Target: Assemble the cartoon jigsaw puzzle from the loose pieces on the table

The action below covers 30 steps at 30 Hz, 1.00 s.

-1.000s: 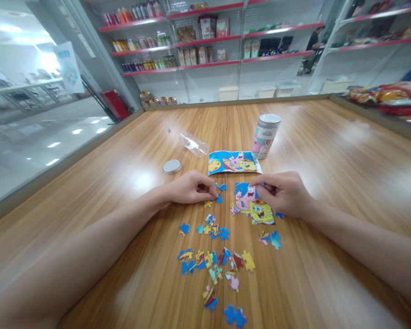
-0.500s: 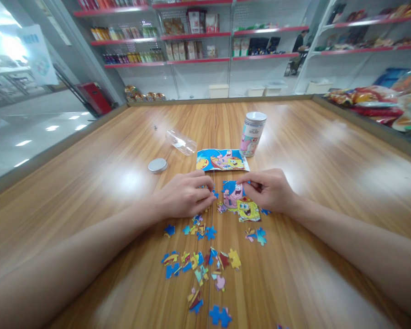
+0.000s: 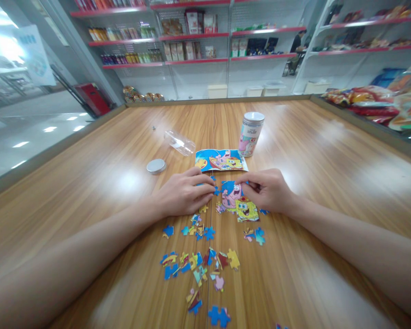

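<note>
A partly joined cartoon jigsaw (image 3: 238, 203) lies on the wooden table (image 3: 329, 173) between my hands. My left hand (image 3: 187, 194) rests just left of it, fingers curled and pinching a small blue puzzle piece (image 3: 216, 190) at the jigsaw's left edge. My right hand (image 3: 269, 189) sits on the jigsaw's upper right corner, fingers pinched on its edge. Several loose pieces (image 3: 200, 265) are scattered nearer to me. A printed reference picture (image 3: 221, 161) lies just beyond the jigsaw.
A printed tin (image 3: 250, 134) stands behind the picture. A clear plastic tube (image 3: 180, 142) lies on its side at the back left, with a round metal lid (image 3: 156, 166) near it. Snack bags (image 3: 373, 98) pile up at the far right. Store shelves line the back.
My left hand has moved right, from the loose pieces to the jigsaw's left edge, with a blue piece. My right hand has stayed on the jigsaw. The view shifted slightly.
</note>
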{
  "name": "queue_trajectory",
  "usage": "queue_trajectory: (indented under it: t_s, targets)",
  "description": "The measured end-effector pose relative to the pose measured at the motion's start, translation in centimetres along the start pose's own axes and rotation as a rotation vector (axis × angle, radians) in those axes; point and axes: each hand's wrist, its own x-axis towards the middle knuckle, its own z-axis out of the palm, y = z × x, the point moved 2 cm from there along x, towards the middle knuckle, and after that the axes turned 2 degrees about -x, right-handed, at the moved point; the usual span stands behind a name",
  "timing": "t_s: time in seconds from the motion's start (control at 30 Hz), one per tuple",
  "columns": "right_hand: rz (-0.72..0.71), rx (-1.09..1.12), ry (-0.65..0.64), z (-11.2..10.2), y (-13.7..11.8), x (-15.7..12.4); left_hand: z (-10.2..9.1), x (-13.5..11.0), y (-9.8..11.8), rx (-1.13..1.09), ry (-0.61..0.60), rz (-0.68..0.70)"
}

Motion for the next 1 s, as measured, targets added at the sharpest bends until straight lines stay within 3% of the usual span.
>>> queue_trajectory:
  t_s: [0.33,0.6,1.0]
  targets:
    - [0.022,0.006,-0.022,0.12,0.03,-0.04,0.06,-0.30,-0.29,0.022,0.089,0.033]
    - [0.015,0.042,-0.357,0.49,-0.10,0.43,0.12,-0.07,-0.15,-0.008,0.064,0.013]
    - [0.053,0.039,-0.390,0.38,-0.15,0.46,0.04,0.07,-0.24,-0.036,0.039,0.036]
